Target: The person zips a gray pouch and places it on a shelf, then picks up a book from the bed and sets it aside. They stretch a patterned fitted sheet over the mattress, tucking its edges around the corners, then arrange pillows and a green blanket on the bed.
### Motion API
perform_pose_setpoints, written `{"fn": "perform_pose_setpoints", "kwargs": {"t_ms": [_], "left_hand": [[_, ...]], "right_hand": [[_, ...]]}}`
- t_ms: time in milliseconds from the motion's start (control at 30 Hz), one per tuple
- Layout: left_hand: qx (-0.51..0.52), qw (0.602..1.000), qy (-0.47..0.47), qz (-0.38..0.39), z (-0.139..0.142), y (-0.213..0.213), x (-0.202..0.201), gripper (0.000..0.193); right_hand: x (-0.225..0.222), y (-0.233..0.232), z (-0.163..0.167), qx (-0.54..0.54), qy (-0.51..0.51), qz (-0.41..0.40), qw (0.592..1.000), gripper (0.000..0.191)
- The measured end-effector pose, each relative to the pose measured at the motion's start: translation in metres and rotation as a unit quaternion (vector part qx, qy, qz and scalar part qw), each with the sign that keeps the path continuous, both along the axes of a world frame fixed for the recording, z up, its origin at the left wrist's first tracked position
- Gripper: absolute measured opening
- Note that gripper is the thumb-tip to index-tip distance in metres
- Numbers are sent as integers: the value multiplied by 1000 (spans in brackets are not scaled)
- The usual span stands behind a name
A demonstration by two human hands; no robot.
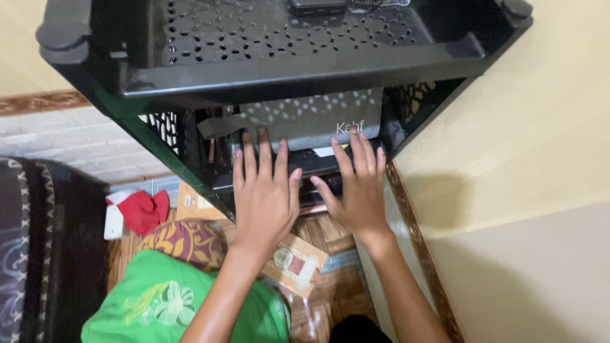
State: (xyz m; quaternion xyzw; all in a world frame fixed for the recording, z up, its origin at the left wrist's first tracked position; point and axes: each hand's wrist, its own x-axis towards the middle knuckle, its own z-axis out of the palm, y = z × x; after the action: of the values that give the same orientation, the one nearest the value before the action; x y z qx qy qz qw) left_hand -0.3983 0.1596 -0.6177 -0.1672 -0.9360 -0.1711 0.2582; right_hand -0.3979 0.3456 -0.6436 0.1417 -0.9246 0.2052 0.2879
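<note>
Both my hands reach into the lower shelf of a black plastic rack (305, 73) with a perforated top. My left hand (264, 190) lies flat with fingers spread, fingertips touching a grey box (311, 117) with white dots that sits on that shelf. My right hand (357, 184) is also flat and spread, its fingertips on the lower right edge of the same box. A dark flat item lies on the shelf under both palms. Neither hand grips anything.
Cream walls with a brown patterned trim (416, 235) stand to the right. On the wooden floor lie a red cloth (143, 209), a small cardboard packet (295, 263) and a patterned cloth (184, 241). My green garment (152, 302) fills the lower left. A dark sofa (38, 254) is at left.
</note>
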Motion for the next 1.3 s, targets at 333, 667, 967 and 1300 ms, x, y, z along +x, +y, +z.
{"fn": "perform_pose_setpoints", "kwargs": {"t_ms": [333,667,967,1300], "left_hand": [[50,990,-127,-34,21,-10,9,64],[210,923,-319,-44,99,-15,68,68],[338,839,-427,8,302,-35,170,54],[261,915,-305,46,463,-80,229,54]], "right_hand": [[18,6,15,-19,-97,17,995,76],[108,0,113,-135,-249,-7,959,76],[179,-35,307,-187,-306,26,933,74],[209,-86,457,-142,-294,123,937,68]]}}
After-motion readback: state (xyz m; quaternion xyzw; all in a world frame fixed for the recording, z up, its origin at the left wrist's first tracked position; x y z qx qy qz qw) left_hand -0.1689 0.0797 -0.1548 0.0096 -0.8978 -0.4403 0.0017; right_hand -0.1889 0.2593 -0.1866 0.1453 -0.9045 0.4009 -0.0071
